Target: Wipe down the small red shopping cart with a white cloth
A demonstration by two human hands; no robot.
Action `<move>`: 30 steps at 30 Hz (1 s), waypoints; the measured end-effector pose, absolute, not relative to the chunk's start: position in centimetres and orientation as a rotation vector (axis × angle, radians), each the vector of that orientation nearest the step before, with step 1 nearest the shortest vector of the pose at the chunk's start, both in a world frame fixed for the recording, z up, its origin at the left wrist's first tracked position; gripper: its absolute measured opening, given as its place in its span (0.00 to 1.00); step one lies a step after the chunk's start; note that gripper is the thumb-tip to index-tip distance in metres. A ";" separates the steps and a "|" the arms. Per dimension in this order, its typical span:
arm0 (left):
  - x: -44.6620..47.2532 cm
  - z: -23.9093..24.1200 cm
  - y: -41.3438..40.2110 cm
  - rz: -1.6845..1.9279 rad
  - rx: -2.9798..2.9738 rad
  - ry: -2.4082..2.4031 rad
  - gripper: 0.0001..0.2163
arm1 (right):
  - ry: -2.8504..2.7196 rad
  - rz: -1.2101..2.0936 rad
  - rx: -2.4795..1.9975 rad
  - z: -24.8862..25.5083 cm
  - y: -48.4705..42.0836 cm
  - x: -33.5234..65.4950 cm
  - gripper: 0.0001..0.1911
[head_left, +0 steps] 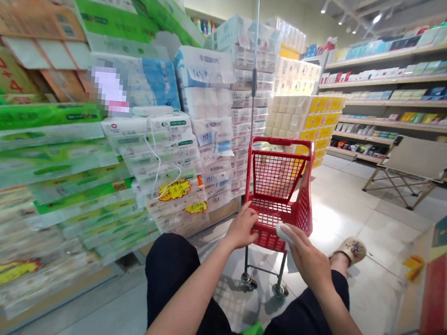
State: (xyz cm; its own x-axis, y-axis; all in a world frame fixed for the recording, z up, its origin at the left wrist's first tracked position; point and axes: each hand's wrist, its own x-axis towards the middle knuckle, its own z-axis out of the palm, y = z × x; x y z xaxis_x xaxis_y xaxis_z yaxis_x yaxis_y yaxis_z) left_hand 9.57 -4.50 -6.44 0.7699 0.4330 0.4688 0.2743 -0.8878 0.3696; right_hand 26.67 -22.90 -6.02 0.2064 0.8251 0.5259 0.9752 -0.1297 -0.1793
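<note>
Left hand [243,226]: fingers curled shut over the near rim of the red cart [278,178], apparently steadying it. Right hand [307,257]: fingers laid almost flat, pinning a white cloth [286,234] against the basket's near right corner, with a fold of cloth hanging below the palm. Both forearms reach out over the person's dark-trousered knees. A slippered foot [352,249] rests on the floor [347,200] at 3 o'clock of the right hand.

The cart stands on its castors [248,280] in the aisle, directly at 12 o'clock of the person, and its mesh basket carries no goods. Judged from this view, wiping is under way at the near rim. No mark sets wiped plastic apart from unwiped, so how much has been covered cannot be told. The far wall, the top handle, the frame and the castors lie beyond the cloth and probably remain to be done.

At 9 o'clock of the cart, stacked tissue packs [161,156] bear yellow price tags [176,189]. At 12 o'clock, behind the cart, are toilet-roll bales [311,118] and a thin metal pole [254,60]. At 2 o'clock, a folding chair [422,160] stands before stocked shelves [404,95]. At 4 o'clock, a cardboard box [441,283] sits at the frame's edge.
</note>
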 end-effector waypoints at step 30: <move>8.7 -6.7 -3.4 0.852 2.620 0.511 0.12 | -1.609 -0.350 -2.043 -6.2 -22.1 25.2 0.29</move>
